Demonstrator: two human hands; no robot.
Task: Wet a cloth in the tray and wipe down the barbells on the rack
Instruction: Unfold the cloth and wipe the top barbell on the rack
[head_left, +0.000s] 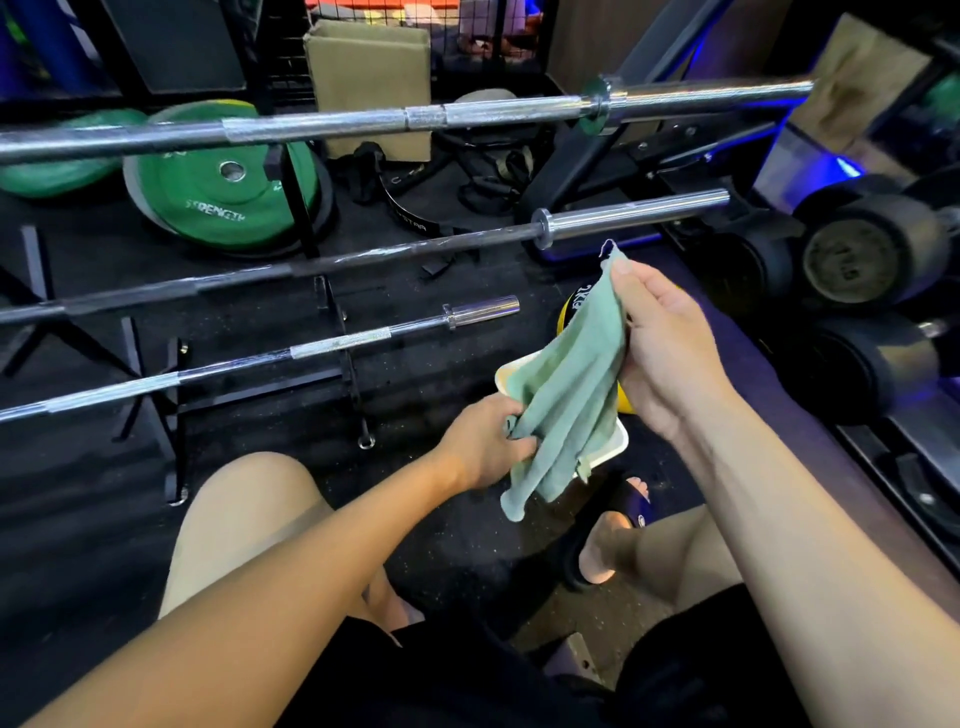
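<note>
The person is wearing black shorts (519, 675), the dark fabric covering the lap at the bottom of the view and leaving both knees and lower legs bare. Both forearms are showing bare as well, with no sleeves reaching them, and the left hand (483, 447) and right hand (670, 343) are wearing no gloves, rings or watch. On the one foot in view the person is wearing a black slide sandal (626, 506) with a small pale logo on its strap, leaving the toes uncovered.
</note>
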